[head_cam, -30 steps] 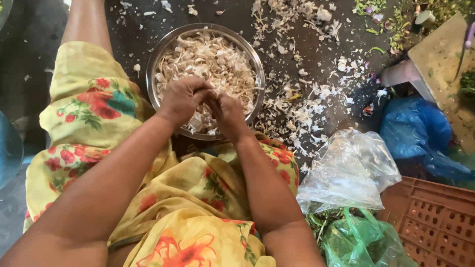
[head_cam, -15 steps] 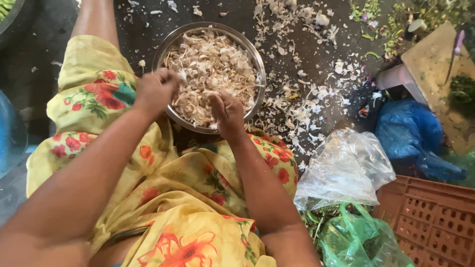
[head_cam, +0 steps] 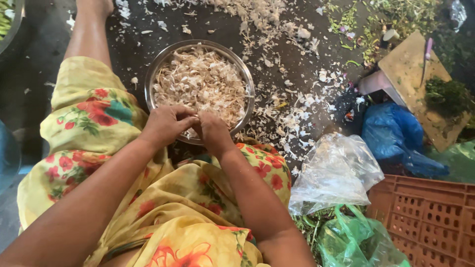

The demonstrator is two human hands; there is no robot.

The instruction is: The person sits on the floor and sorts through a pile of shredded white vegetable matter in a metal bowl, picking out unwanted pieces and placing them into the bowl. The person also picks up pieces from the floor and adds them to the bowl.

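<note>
Hands together over near rim of steel bowl (head_cam: 151, 79): left hand (head_cam: 166, 126) and right hand (head_cam: 213, 131) pinching something small, hidden between fingertips.

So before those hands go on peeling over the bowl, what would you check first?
1. Both hands over the round steel bowl: ok; left hand and right hand meet at its near rim.
2. What the fingertips pinch: cannot tell, it is hidden between them.
3. Room in the bowl: not ok, pale papery peels fill it nearly to the rim.
4. Floor around it: not ok, scattered white peel scraps lie to the right.
5. Crumpled clear plastic bag away from the hands: ok.
</note>
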